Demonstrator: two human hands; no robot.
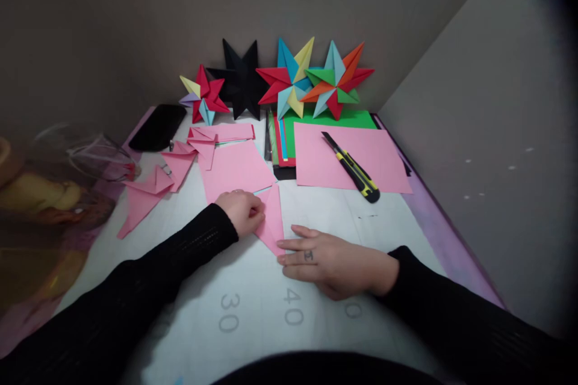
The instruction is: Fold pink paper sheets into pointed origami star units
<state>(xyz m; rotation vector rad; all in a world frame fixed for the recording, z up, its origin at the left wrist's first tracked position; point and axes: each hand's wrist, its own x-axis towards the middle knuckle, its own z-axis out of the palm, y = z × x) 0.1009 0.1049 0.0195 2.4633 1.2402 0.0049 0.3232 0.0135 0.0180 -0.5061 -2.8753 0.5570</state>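
A piece of pink folded paper (pixel 274 216), narrowing to a point toward me, lies on the white gridded mat (pixel 189 307). My left hand (pixel 241 212) is closed at its left edge, fingers curled and pressed down on it; the fingertips are partly hidden. My right hand (pixel 320 258) lies flat with fingers stretched out and apart, its fingertips touching the paper's right edge near the lower tip. Just behind my left hand is a flat pink sheet (pixel 235 168). Further left sit several folded pink pieces (pixel 147 192), some with metal clips.
A black and yellow box cutter (pixel 351 167) rests on a pink sheet (pixel 311 156) at the back right. Coloured paper (pixel 334 120) is stacked behind it. Several folded paper stars (pixel 241 81) lean against the wall. A black phone (pixel 158 127) lies at the back left.
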